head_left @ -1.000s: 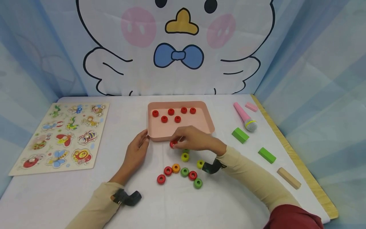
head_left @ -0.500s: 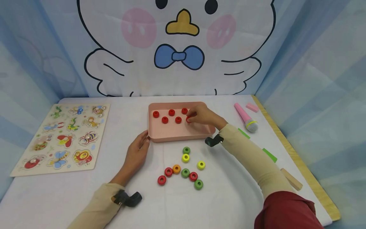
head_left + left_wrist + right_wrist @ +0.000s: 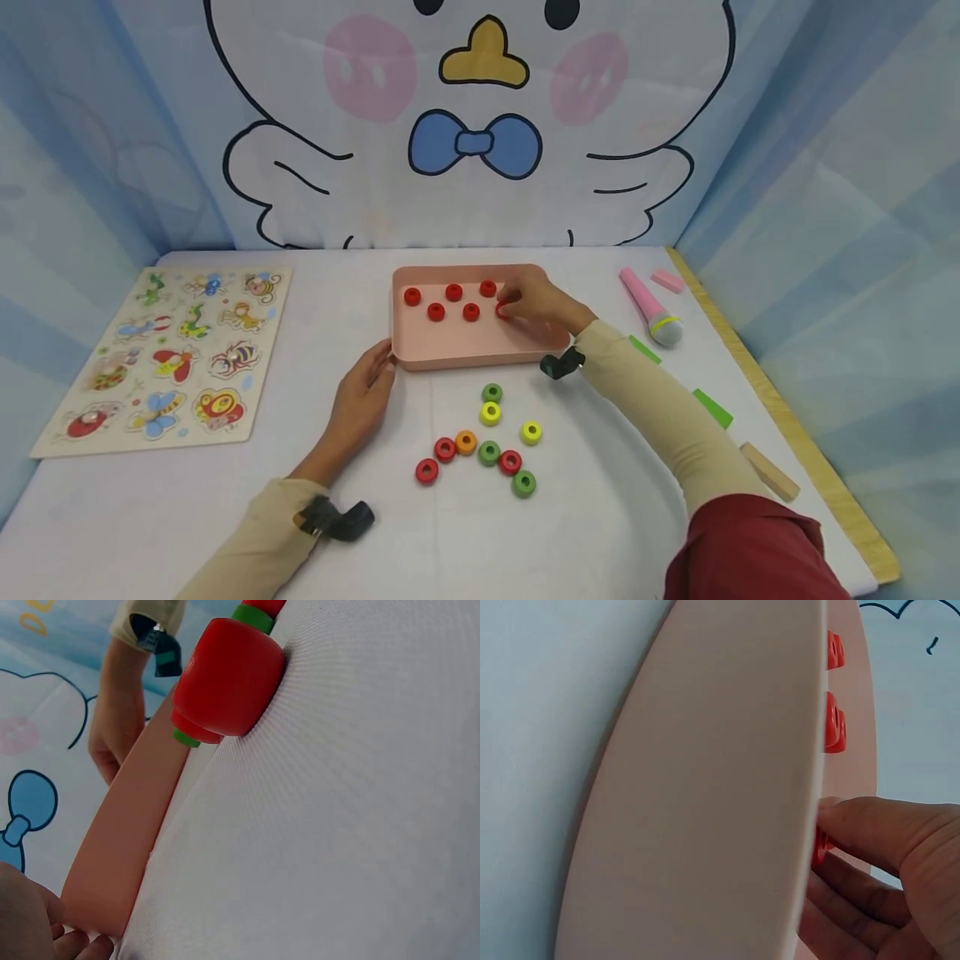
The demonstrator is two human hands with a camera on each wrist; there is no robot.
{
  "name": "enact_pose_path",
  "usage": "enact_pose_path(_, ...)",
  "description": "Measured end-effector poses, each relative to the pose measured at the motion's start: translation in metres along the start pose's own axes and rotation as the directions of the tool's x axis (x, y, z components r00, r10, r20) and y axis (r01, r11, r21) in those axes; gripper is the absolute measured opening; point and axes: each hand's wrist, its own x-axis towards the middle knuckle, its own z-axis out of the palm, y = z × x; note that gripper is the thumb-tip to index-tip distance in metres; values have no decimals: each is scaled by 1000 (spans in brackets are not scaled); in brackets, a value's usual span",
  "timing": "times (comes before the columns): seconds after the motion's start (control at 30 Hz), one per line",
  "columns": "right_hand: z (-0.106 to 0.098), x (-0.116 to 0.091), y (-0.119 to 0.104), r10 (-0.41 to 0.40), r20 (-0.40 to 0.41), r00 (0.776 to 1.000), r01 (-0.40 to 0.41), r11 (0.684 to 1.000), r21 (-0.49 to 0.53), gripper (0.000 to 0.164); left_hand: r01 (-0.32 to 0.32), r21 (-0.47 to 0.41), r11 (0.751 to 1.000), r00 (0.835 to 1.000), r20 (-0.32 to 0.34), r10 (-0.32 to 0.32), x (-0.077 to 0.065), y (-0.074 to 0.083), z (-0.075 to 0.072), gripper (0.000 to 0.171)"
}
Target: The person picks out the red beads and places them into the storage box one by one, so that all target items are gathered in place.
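A pink tray (image 3: 442,354) stands at the table's middle, with several red beads (image 3: 453,292) in two rows inside. My right hand (image 3: 543,302) reaches over its right part and pinches a red bead (image 3: 501,311) at the end of the nearer row. In the right wrist view, thumb and fingers close round that red bead (image 3: 820,849) behind the tray wall (image 3: 705,780). The hand hides the tray's far right corner area. My left hand (image 3: 362,398) touches the tray's front left corner with relaxed fingers, seen also in the left wrist view.
Loose red, orange, green and yellow beads (image 3: 489,452) lie before the tray. A wooden insect puzzle board (image 3: 161,362) lies left. Rightward are a pink toy microphone (image 3: 649,306), a pink block (image 3: 667,280), green blocks (image 3: 712,408) and a plain wooden block (image 3: 769,472).
My right hand has carried a red bead from in front of the tray into it, to the right end of the nearer row. The left hand has stayed at the corner.
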Motion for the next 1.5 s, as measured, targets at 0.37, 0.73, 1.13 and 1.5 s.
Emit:
enact_pose_path(0.37,-5,-29,-9,-62,-67,996,62,998,-7,36,-13,-1,1000,1000,-2,13,-1,3,2,45)
enact_pose_path(0.73,4,-125,-29,-239,-68,969,240,971,17,33,-28,20,999,1000,4,28,0,9,2,46)
enact_pose_path(1.13,51,-180,-33,-372,125,920,358,925,127,27,-34,2,999,999,4,33,-1,4,1,44)
enact_pose_path(1.5,74,-202,-37,-350,178,920,348,936,44,17,-32,5,999,999,11,32,-2,3,0,44)
